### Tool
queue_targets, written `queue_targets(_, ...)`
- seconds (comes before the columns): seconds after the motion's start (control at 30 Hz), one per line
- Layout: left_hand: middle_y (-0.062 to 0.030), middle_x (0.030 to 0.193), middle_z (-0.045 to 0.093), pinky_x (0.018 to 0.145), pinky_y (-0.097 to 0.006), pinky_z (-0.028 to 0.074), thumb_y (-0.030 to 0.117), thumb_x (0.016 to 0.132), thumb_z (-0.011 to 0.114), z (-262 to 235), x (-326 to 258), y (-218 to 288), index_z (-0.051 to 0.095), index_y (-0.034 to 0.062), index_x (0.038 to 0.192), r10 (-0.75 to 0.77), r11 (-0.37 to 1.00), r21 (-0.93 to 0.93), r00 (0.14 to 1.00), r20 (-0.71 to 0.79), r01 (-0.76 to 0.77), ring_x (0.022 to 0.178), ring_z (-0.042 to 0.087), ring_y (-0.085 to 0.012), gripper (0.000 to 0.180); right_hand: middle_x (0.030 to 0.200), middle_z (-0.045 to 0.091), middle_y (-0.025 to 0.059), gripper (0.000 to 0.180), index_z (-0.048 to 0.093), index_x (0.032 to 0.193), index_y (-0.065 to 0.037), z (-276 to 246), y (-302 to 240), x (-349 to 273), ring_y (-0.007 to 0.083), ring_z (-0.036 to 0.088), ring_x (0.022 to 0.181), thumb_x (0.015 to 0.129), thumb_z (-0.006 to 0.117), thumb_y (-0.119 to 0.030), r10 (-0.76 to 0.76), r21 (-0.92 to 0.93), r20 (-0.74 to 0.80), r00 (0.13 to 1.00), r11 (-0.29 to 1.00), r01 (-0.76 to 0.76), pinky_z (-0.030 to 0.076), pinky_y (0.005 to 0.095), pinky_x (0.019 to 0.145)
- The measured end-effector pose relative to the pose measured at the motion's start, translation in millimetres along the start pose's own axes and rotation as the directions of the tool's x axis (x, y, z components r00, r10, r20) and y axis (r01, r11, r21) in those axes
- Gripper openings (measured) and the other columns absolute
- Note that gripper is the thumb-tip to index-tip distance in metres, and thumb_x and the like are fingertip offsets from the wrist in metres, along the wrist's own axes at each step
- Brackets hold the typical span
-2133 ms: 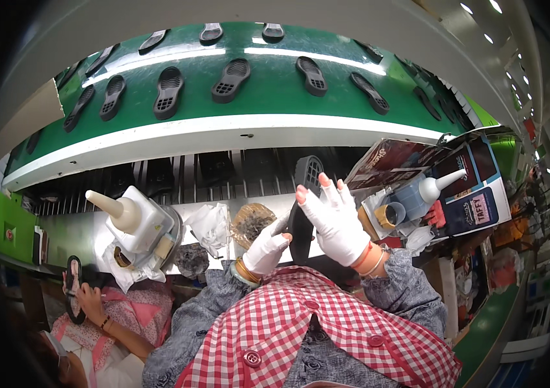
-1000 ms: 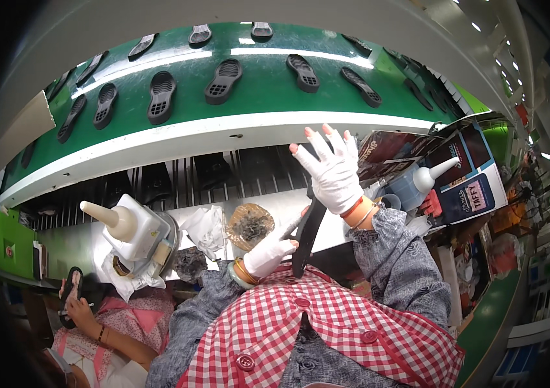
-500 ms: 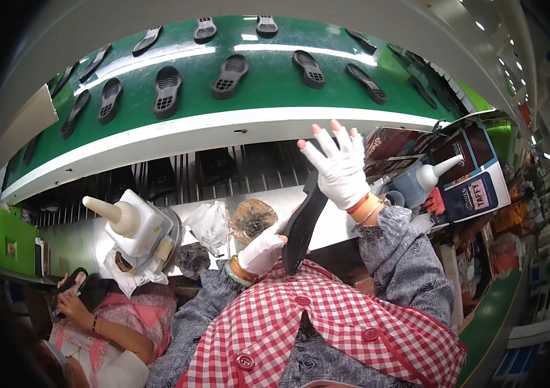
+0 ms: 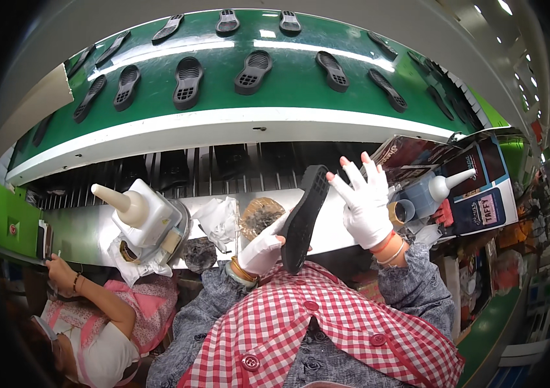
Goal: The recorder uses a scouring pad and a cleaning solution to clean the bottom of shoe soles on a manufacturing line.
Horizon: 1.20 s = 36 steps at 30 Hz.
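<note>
My left hand (image 4: 263, 251), in a white glove with bare fingertips, is closed round the heel-side edge of a black shoe sole (image 4: 305, 216). The sole stands tilted upright in front of my chequered apron, its treaded edge facing me. To its right my right hand (image 4: 364, 205), gloved the same way, is raised with the fingers spread and nothing in them. A small gap parts it from the sole. Just beyond my left hand sits a brown, fuzzy lump in clear wrap (image 4: 261, 216), with crumpled white cloth (image 4: 219, 222) beside it.
Black soles lie in rows on a green conveyor (image 4: 223, 103) behind a white rail (image 4: 259, 127). A white nozzle bottle (image 4: 142, 213) stands left, a bluish nozzle bottle (image 4: 425, 194) right beside printed cartons (image 4: 482, 187). A co-worker (image 4: 97, 317) sits close at the left.
My right hand has come down and slightly right, fingers still spread. The sole has turned to show more of its face. The co-worker's hand has moved left, and the sandal-like item there has left view.
</note>
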<state>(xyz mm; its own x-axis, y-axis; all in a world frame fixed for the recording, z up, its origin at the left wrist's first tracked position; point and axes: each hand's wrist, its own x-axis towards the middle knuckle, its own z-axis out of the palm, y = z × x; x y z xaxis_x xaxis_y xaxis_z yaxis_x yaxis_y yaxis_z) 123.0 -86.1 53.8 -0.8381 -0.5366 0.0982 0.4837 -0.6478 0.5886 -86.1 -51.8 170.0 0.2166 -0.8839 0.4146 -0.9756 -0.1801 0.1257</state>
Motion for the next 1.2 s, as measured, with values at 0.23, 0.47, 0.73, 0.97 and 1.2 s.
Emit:
queue_targets(0.23,-0.0119,0.128,0.049,0.092,-0.035,0.046,0.040,0.073,0.074,10,9,-1,0.016,0.0039,0.148,-0.009,0.995,0.101,0.999,-0.038,0.013,0.107,0.057,-0.0232,0.101,0.137,0.045,0.0128,0.056,0.057,0.125,-0.023,7,-6,-16,0.0403,0.031,0.132,0.072,0.058,-0.004,-0.005,0.095,0.111,0.994,0.995,-0.006,0.025,0.0579,0.105)
queue_targets(0.47,-0.0135,0.129,0.051,0.091,-0.045,0.049,0.037,0.078,0.064,17,49,-14,0.030,0.0047,0.141,0.036,0.999,-0.027,0.999,-0.024,-0.036,0.105,0.060,-0.0287,0.079,0.140,0.044,0.0110,0.052,0.061,0.120,-0.029,-18,21,-49,0.0401,0.031,0.133,0.072,0.062,-0.009,0.015,0.101,0.056,0.998,0.995,-0.020,0.022,0.0555,0.107)
queue_targets(0.73,-0.0127,0.130,0.049,0.089,-0.040,0.049,0.041,0.078,0.068,84,127,-34,0.024,0.0071,0.145,-0.118,0.990,0.088,0.986,0.119,0.108,0.102,0.061,-0.0276,0.087,0.133,0.051,0.0088,0.049,0.060,0.123,-0.022,-56,110,-118,0.0360,0.033,0.131,0.076,0.059,-0.010,0.278,-0.085,-0.089,0.956,0.955,-0.285,0.022,0.0507,0.108)
queue_targets(0.97,-0.0118,0.125,0.053,0.087,-0.042,0.048,0.034,0.086,0.055,180,352,-38,0.046,0.0104,0.131,0.025,0.999,-0.039,0.991,0.132,-0.020,0.104,0.057,-0.0283,0.051,0.119,0.059,0.0101,0.044,0.061,0.122,-0.016,-81,191,-166,0.0293,0.053,0.099,0.078,0.065,-0.019,0.283,0.004,-0.135,0.950,0.959,-0.285,0.041,0.0416,0.086)
queue_targets(1.2,-0.0166,0.140,0.038,0.097,-0.053,0.040,0.046,0.084,0.050,135,558,-82,0.042,0.0095,0.136,0.605,-0.373,0.910,0.791,0.090,0.181,0.121,0.044,-0.0397,0.064,0.119,0.060,0.0121,0.033,0.057,0.123,-0.002,-69,269,-202,0.0266,0.055,0.108,0.095,0.051,-0.017,0.529,0.546,-0.306,0.792,0.779,-0.309,0.040,0.0353,0.095)
